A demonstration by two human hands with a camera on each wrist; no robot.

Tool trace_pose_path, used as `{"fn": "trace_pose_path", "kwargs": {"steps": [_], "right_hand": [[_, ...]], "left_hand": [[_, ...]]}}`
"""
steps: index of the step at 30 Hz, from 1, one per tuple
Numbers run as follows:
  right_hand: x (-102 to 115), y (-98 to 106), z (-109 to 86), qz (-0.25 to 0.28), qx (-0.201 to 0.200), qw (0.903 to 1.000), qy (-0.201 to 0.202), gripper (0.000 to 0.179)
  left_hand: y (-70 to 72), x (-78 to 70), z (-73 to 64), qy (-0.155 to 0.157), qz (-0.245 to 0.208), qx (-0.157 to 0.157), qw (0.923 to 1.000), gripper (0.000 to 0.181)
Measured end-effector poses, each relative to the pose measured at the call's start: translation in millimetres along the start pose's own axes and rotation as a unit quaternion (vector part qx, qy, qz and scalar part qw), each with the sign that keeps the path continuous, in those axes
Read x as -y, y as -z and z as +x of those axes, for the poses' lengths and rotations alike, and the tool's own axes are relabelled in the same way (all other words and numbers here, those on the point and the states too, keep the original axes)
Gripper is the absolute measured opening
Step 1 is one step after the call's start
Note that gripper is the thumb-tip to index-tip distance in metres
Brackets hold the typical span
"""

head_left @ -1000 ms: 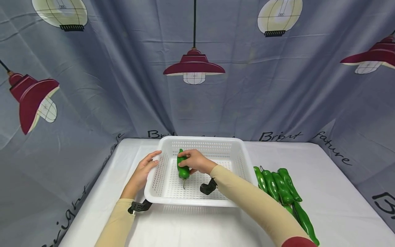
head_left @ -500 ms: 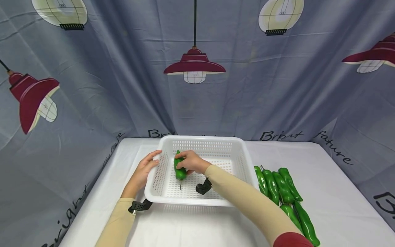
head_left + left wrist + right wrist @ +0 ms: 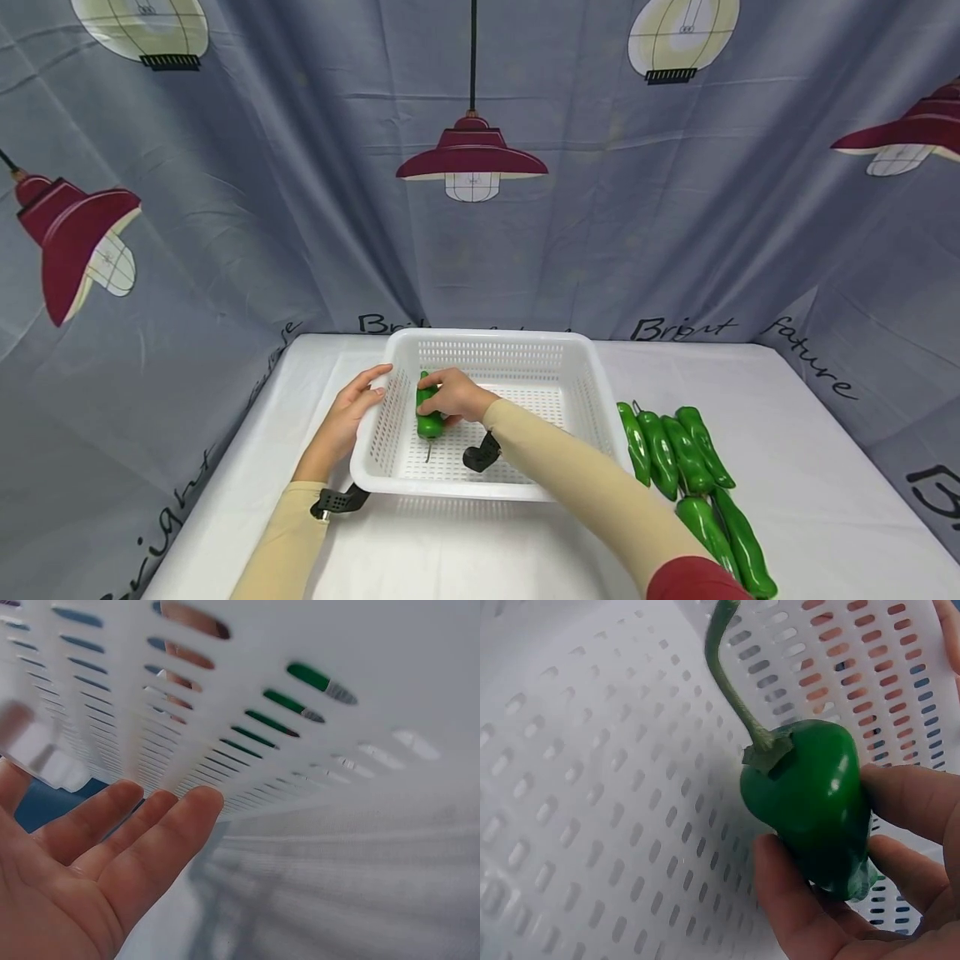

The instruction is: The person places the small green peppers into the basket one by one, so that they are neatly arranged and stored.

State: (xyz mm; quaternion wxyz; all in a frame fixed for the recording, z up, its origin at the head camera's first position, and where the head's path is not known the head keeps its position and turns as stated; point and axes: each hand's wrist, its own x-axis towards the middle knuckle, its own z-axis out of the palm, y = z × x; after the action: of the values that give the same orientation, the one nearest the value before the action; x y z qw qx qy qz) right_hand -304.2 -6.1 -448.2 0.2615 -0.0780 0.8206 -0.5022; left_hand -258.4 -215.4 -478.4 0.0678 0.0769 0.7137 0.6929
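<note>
In the head view, my right hand point(image 3: 456, 395) pinches a green pepper point(image 3: 430, 427) between thumb and fingers, low inside the white perforated basket point(image 3: 465, 489), near its left wall. The right wrist view shows the pepper point(image 3: 810, 787) with its stem end toward the camera and fingers on both sides. My left hand point(image 3: 351, 417) lies at the basket's left rim, its thumb and a finger at the edge. Seen from below, the left hand point(image 3: 97, 877) has fairly straight fingers right at the outer wall. Green shows through the slots there.
Several green peppers point(image 3: 688, 457) lie side by side on the white table point(image 3: 817, 467), right of the basket. Behind the table hangs a grey-blue curtain point(image 3: 480, 258) printed with lamps. My right forearm crosses the basket's front right part.
My right hand has moved the pepper leftward and slightly lower in the basket, closer to its left wall. The left hand has stayed at the rim.
</note>
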Motion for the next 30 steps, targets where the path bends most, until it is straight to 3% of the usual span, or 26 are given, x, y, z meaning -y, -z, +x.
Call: {"fn": "trace_pose_path", "kwargs": {"steps": [11, 30], "right_hand": [[4.4, -8.0, 3.0, -0.015, -0.016, 0.9996, -0.016, 0.054], [4.1, -11.5, 8.4, 0.025, 0.005, 0.9995, -0.019, 0.055]], "left_hand": [[1.5, 1.9, -0.7, -0.007, 0.002, 0.005, 1.0, 0.049], [0.4, 0.6, 1.0, -0.008, 0.006, 0.008, 0.9999, 0.049]]}}
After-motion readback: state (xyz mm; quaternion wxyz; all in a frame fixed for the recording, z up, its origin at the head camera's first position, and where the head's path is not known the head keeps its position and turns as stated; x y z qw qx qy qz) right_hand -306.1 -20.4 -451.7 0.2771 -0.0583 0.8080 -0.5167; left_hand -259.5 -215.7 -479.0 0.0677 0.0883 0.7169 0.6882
